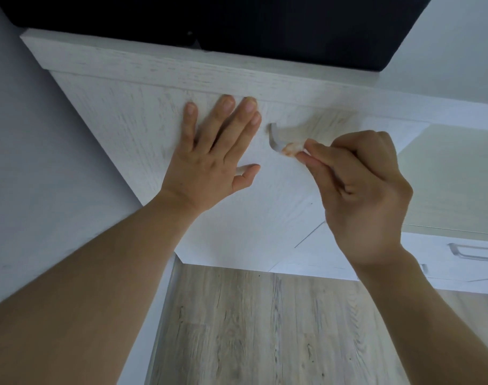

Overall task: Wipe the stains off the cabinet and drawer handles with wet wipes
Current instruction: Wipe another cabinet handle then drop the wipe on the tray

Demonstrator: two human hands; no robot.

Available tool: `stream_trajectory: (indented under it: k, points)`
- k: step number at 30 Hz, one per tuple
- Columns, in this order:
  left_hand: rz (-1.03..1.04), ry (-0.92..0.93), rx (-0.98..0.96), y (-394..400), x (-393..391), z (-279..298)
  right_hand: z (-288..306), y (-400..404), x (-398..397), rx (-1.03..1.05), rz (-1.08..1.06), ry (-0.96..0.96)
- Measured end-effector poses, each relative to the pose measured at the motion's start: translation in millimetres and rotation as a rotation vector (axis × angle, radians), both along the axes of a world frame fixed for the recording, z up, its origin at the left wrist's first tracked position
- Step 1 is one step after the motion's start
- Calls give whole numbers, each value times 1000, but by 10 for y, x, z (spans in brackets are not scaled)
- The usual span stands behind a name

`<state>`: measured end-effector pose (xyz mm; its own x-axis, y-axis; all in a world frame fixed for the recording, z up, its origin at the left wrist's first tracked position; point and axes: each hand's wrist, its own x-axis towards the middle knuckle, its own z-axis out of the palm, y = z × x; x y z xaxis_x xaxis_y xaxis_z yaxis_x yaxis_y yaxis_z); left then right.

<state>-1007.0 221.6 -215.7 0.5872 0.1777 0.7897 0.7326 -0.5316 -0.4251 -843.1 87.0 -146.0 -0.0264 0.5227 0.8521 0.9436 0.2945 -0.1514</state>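
Pinching the wet wipe [292,149] against the handle [274,140] with my right hand [365,195], nearer than the flat, braced left hand [209,159].

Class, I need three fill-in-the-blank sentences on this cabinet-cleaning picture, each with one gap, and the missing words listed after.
1. The left hand lies flat against the cabinet ____.
2. The right hand pinches a wet wipe against the metal ____.
3. The wipe is stained ____.
4. The floor below is made of ____.

Missing words: door; handle; orange; wood
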Motion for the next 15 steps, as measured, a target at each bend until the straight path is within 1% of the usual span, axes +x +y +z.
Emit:
stream_trajectory:
  k: [9,15]
  points:
    - [20,19,-15,-7,-19,7,-17,-95,301,-11,1,-36]
    - [49,43,-31,-44,-22,36,-47,-131,409,7,2,-12]
